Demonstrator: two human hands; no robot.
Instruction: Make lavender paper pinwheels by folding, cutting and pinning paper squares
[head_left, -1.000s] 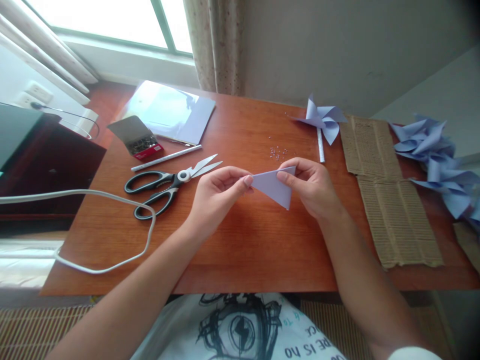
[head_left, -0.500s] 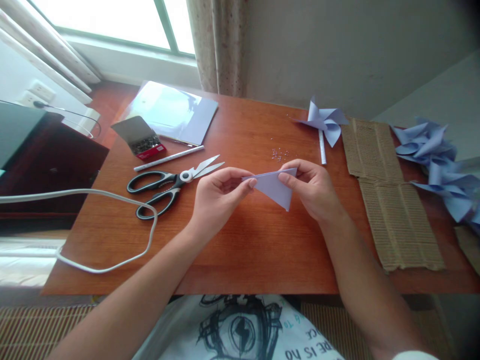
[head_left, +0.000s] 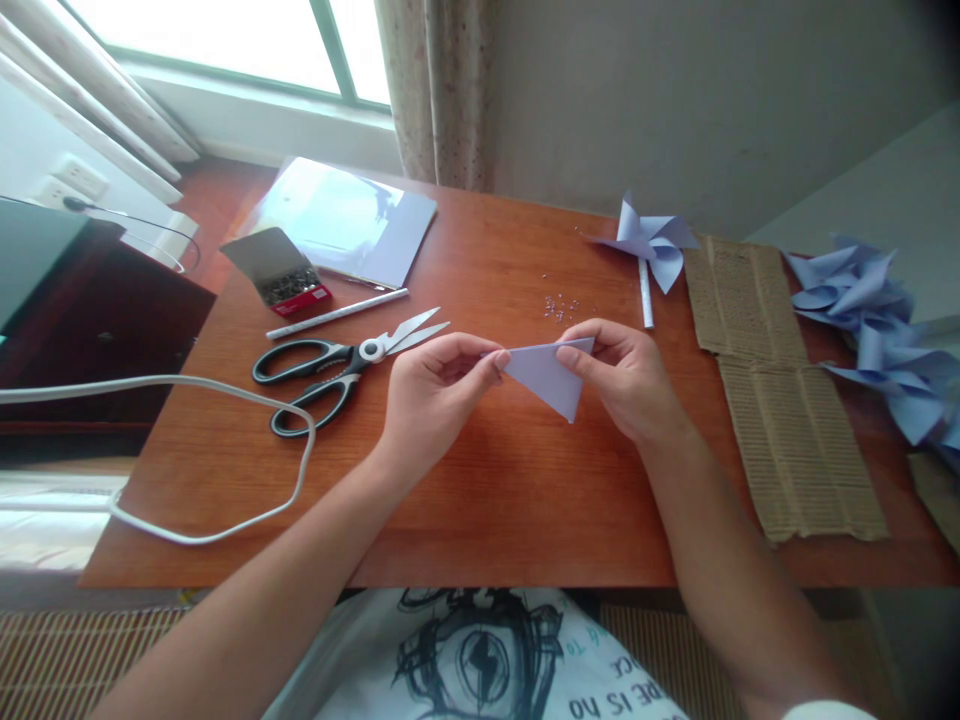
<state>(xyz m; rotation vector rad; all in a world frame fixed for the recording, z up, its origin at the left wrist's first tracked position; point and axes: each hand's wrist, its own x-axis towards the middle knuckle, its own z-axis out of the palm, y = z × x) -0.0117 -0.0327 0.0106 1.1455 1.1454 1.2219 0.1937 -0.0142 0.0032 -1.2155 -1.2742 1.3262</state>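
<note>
A: Any readable text?
B: On the shirt (head_left: 480,650), "RE IS NO", upside down, cut off at the bottom edge. On the red box (head_left: 304,302), pale print, too small to read.
A: And the paper?
B: Triangular lilac paper (head_left: 546,376), held above the surface (head_left: 480,520), between left hand (head_left: 435,390) and right hand (head_left: 622,375). Left grip pinched on the left corner, right grip pinched near the upper right corner.
A: Hidden bits?
B: Left corner, mostly behind the left thumb. Pinwheels (head_left: 904,365), cut off at the right edge. Scissors (head_left: 330,362), lower handle crossed by white cable (head_left: 304,470).
</note>
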